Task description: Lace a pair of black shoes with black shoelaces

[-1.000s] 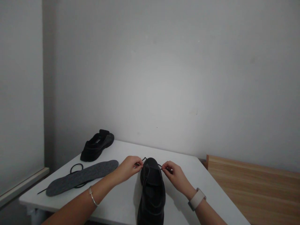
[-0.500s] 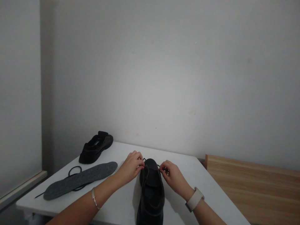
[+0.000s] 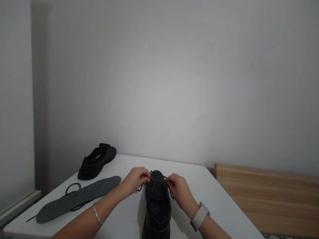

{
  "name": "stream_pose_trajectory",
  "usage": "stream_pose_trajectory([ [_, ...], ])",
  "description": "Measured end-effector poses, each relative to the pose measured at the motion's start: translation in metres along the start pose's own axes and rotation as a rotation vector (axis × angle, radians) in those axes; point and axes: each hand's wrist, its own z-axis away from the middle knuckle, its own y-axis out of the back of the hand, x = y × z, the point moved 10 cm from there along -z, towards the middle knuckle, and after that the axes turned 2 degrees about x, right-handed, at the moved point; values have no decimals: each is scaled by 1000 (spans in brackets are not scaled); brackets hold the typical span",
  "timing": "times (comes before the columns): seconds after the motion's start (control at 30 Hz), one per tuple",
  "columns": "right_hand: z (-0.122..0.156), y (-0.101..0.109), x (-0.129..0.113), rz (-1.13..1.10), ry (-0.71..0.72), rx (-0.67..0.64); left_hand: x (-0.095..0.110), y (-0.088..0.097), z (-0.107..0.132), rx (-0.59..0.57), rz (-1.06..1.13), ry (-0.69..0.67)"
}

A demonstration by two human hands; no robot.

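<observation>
A black shoe stands on the white table with its heel towards me and its toe pointing away. Left of its front part, my left hand is closed in a pinch on a black shoelace, part of which hangs below the fingers. On the opposite side, my right hand pinches the lace too, with a short dark length showing under the fingertips. Both hands are beside the eyelet flaps, and the exact grip is partly hidden by the fingers. The shoe's tongue lies between them.
A second black shoe sits at the table's far left edge. Nearer lies a grey insole on top of a loose black shoelace. The white table meets a wall behind; a wooden board stands at right.
The whole view has shifted slightly. Both hands remain at the shoe's sides, with the right fingers closer to its edge, and hanging lace now shows below each hand.
</observation>
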Motion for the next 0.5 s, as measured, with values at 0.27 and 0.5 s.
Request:
stream_pose_trajectory([
  [0.27,3,9,-27,-24,-28,-82,-15,-14,4,-53,394,136],
  [0.5,-9,-7,-54,469,55,-270,22,-9,-4,-171,0,111],
])
